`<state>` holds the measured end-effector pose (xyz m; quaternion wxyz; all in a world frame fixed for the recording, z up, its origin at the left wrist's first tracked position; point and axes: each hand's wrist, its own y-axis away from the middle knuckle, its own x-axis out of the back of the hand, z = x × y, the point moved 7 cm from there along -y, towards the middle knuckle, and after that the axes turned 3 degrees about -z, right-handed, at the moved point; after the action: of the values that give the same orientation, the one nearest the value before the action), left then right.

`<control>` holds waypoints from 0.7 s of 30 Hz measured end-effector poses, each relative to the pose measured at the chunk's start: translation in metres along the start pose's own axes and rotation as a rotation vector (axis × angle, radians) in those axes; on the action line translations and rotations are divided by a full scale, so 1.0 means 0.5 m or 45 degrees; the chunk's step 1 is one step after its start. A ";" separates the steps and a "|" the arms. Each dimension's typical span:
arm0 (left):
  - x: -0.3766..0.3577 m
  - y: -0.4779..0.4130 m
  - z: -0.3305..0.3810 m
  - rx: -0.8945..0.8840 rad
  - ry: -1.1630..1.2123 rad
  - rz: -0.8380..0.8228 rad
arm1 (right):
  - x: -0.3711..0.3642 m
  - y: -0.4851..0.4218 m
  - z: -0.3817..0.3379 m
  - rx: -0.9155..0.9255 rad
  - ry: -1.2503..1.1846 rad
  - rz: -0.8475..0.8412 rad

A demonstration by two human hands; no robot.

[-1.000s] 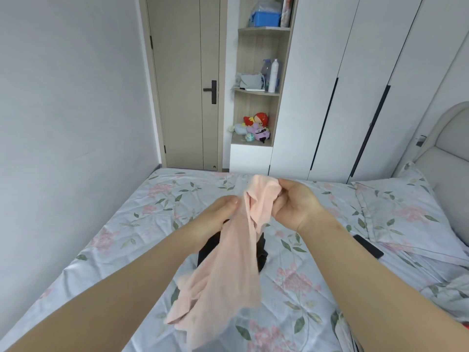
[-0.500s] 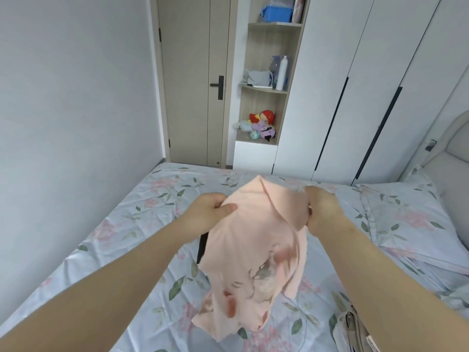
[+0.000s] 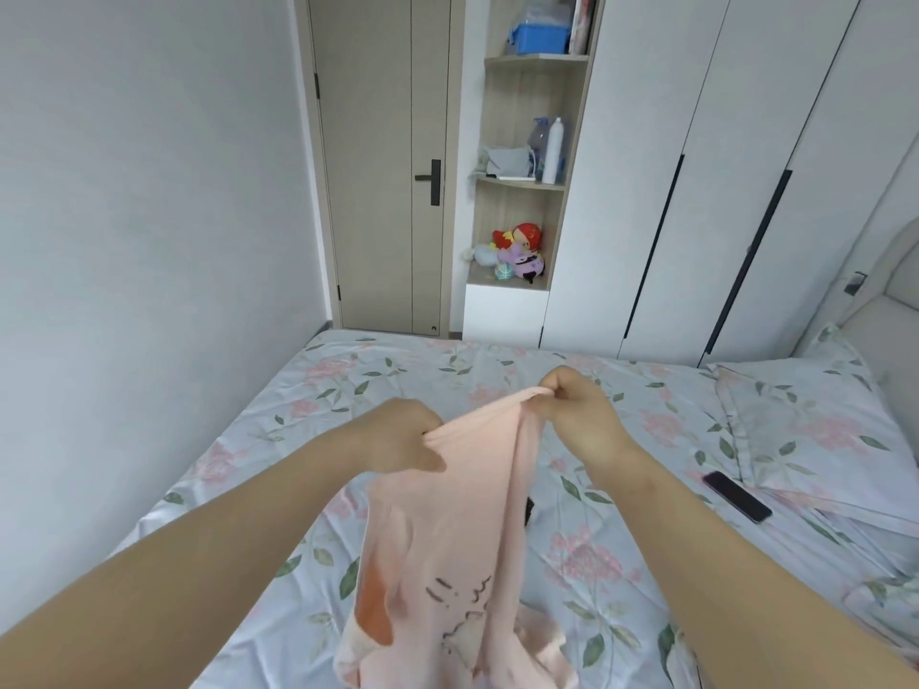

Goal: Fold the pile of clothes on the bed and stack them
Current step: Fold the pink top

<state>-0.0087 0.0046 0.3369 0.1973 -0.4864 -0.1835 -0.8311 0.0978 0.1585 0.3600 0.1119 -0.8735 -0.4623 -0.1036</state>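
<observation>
Step in hand: opening out one piece before folding. Left hand [image 3: 398,435] pinches the top edge of the pink garment [image 3: 447,539], fingers curled round a bunch of cloth. Right hand [image 3: 577,415] also grips that edge, thumb and fingers closed on a fold of it, a bit higher and farther out than the left. The garment hangs between both hands above the bed [image 3: 348,390], twisted and part-doubled, cartoon print facing the camera low down. Its bottom end bunches at the frame's lower edge; cannot tell if it touches the sheet. A dark sliver [image 3: 528,509] shows just behind the cloth on the bed, maybe another garment, too hidden to say. A phone [image 3: 736,495] lies on the sheet near the pillow [image 3: 805,425], well apart from the hands. No finished stack is visible, so I judge the task far from done. Next move likely calls for drawing the hands apart to pull the edge straight, shaking out the twist, then laying the piece flat on bare sheet, clear of the phone, before folding.
</observation>
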 end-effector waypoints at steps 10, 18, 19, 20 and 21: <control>0.022 0.014 0.020 -0.065 0.658 0.325 | -0.039 0.019 0.026 -0.054 0.416 -0.277; -0.012 0.020 0.027 -0.007 0.332 0.048 | -0.009 0.018 -0.014 0.137 0.043 -0.136; -0.027 0.020 0.011 0.049 0.167 0.036 | 0.002 0.016 -0.013 0.128 -0.018 -0.081; -0.040 0.020 -0.008 0.104 0.075 0.040 | 0.016 0.013 -0.011 0.106 -0.083 -0.011; -0.051 0.021 -0.026 0.157 0.035 0.057 | 0.034 0.011 -0.009 0.084 -0.138 0.072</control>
<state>-0.0015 -0.0072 0.3096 0.2479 -0.4659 -0.2210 -0.8201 0.1113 0.1675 0.3686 0.1184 -0.8864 -0.4460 -0.0375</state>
